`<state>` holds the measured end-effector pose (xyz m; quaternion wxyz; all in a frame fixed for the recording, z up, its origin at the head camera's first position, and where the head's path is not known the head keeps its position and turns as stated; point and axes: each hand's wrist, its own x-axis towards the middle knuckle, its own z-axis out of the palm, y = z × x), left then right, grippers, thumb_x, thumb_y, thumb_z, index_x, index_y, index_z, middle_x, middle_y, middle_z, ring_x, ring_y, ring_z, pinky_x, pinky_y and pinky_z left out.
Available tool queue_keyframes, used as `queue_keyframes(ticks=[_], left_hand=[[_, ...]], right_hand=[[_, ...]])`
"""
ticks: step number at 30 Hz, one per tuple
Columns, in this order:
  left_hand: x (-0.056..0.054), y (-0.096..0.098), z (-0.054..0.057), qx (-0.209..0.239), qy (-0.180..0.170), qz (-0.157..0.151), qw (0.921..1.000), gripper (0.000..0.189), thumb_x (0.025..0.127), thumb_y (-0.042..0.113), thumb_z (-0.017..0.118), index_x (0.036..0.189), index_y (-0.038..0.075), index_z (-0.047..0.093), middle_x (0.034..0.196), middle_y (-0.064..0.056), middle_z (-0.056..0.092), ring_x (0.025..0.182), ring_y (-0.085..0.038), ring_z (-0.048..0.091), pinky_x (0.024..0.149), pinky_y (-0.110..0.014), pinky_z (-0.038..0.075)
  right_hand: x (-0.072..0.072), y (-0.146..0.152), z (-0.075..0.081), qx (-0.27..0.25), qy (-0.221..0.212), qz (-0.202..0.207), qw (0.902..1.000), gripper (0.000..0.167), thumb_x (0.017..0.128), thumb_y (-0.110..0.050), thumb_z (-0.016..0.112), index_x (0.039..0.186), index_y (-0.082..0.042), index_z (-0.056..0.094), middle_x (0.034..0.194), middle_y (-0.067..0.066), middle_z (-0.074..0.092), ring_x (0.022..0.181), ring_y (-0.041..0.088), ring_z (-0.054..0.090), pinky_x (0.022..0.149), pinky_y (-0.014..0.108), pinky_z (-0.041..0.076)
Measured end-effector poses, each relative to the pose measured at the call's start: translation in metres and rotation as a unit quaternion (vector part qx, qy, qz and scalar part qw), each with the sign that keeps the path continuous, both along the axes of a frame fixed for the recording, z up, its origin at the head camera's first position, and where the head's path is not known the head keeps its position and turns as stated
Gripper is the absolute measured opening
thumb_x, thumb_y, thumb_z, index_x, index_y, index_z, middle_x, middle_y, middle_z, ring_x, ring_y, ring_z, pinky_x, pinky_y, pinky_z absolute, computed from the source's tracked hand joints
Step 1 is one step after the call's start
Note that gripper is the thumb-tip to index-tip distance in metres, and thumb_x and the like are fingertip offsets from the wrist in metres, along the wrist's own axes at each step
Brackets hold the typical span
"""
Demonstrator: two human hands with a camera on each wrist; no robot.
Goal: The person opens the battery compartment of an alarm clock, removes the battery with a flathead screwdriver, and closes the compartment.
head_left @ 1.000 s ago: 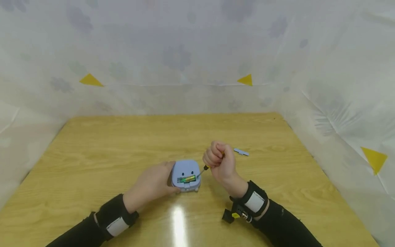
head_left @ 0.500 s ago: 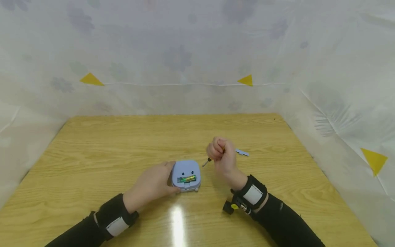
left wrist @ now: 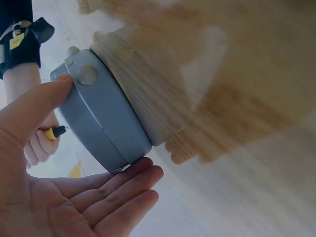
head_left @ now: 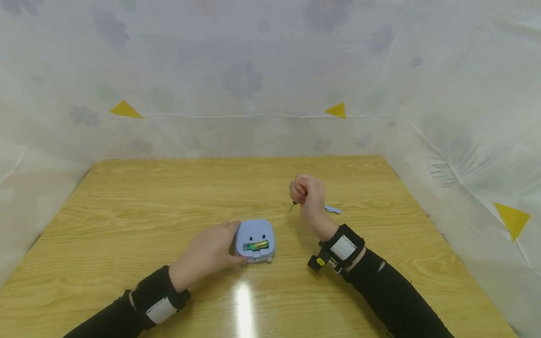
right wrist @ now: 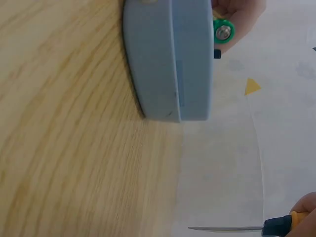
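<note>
A light blue rounded-square device (head_left: 255,227) lies on the table with its battery compartment uncovered. One green and gold battery (head_left: 258,245) sits in that slot; the right wrist view shows its green-rimmed end (right wrist: 223,32) sticking up out of the case. My left hand (head_left: 207,249) holds the device from the left, thumb on the near side and fingers on the far side. Beyond it to the right, my right hand (head_left: 310,195) is curled round a screwdriver (right wrist: 277,226) with a yellow and black handle. The thin metal shaft points away from the fist, apart from the device.
A light blue battery cover (head_left: 334,210) lies on the wooden table (head_left: 169,197), just right of my right hand and partly behind it. Pale floral sheeting (head_left: 241,70) walls the back and sides, with yellow triangles (head_left: 336,110) stuck on it.
My right hand has drawn the screwdriver's tip out from the battery's right end and moved away, up and to the right. The left hand and the device have stayed in place.
</note>
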<state>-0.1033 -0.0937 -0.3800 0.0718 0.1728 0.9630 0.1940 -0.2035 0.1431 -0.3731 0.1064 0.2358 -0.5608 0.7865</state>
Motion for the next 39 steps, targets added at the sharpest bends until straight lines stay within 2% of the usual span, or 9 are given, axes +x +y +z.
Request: queue_keyframes(ticks=[7, 13, 18, 27, 33, 35, 39], left_hand=[[0.000, 0.000, 0.000, 0.003, 0.001, 0.001, 1.0000, 0.096, 0.077, 0.037, 0.097, 0.150, -0.008, 0.053, 0.141, -0.024, 0.067, 0.125, -0.036, 0.070, 0.109, -0.050, 0.058], [0.001, 0.001, -0.002, 0.001, 0.006, 0.002, 1.0000, 0.096, 0.076, 0.037, 0.097, 0.149, -0.007, 0.054, 0.138, -0.022, 0.069, 0.120, -0.034, 0.072, 0.105, -0.048, 0.060], [0.001, 0.001, -0.002, 0.007, 0.002, 0.004, 1.0000, 0.096, 0.076, 0.037, 0.097, 0.149, -0.007, 0.053, 0.139, -0.023, 0.069, 0.121, -0.035, 0.071, 0.107, -0.049, 0.059], [0.002, 0.002, -0.001, 0.008, 0.004, 0.000, 1.0000, 0.095, 0.077, 0.037, 0.097, 0.149, -0.008, 0.054, 0.140, -0.024, 0.068, 0.123, -0.035, 0.071, 0.107, -0.050, 0.059], [0.003, 0.002, 0.000, 0.005, 0.000, 0.001, 1.0000, 0.095, 0.077, 0.037, 0.096, 0.150, -0.007, 0.053, 0.141, -0.024, 0.067, 0.124, -0.036, 0.070, 0.108, -0.050, 0.059], [0.003, 0.003, 0.001, 0.004, -0.003, 0.002, 1.0000, 0.096, 0.078, 0.037, 0.096, 0.150, -0.007, 0.053, 0.142, -0.025, 0.066, 0.126, -0.037, 0.069, 0.108, -0.050, 0.058], [0.002, 0.004, 0.002, 0.001, -0.012, 0.004, 0.9999, 0.096, 0.078, 0.038, 0.096, 0.151, -0.006, 0.052, 0.144, -0.025, 0.065, 0.129, -0.037, 0.068, 0.110, -0.051, 0.057]], right_hand=[[-0.011, 0.000, -0.004, 0.080, 0.001, -0.021, 0.9966, 0.040, 0.094, -0.005, 0.039, 0.061, 0.006, 0.020, 0.053, -0.002, 0.022, 0.045, 0.012, 0.019, 0.047, 0.025, 0.017], [-0.016, 0.001, -0.008, 0.131, 0.011, -0.023, 0.9910, 0.036, 0.093, -0.003, 0.035, 0.062, 0.009, 0.022, 0.053, -0.007, 0.027, 0.046, 0.008, 0.022, 0.047, 0.021, 0.019], [-0.020, 0.000, -0.009, 0.180, 0.016, -0.016, 0.9835, 0.036, 0.095, -0.002, 0.034, 0.061, 0.008, 0.027, 0.054, -0.006, 0.029, 0.048, 0.010, 0.023, 0.050, 0.021, 0.021], [-0.027, -0.001, -0.013, 0.233, -0.001, -0.019, 0.9723, 0.035, 0.095, 0.000, 0.036, 0.061, 0.007, 0.031, 0.054, -0.005, 0.034, 0.048, 0.008, 0.028, 0.050, 0.022, 0.023], [-0.031, -0.004, -0.013, 0.250, -0.008, 0.009, 0.9681, 0.038, 0.100, -0.006, 0.036, 0.065, 0.008, 0.040, 0.055, -0.002, 0.036, 0.049, 0.009, 0.031, 0.051, 0.022, 0.027], [-0.034, -0.005, -0.012, 0.264, -0.022, 0.022, 0.9640, 0.036, 0.101, -0.008, 0.033, 0.070, 0.007, 0.045, 0.057, -0.001, 0.038, 0.051, 0.010, 0.034, 0.052, 0.024, 0.029], [-0.037, -0.005, -0.012, 0.297, -0.046, 0.037, 0.9530, 0.028, 0.095, -0.004, 0.032, 0.079, 0.005, 0.053, 0.065, 0.001, 0.046, 0.058, 0.012, 0.040, 0.058, 0.027, 0.035]])
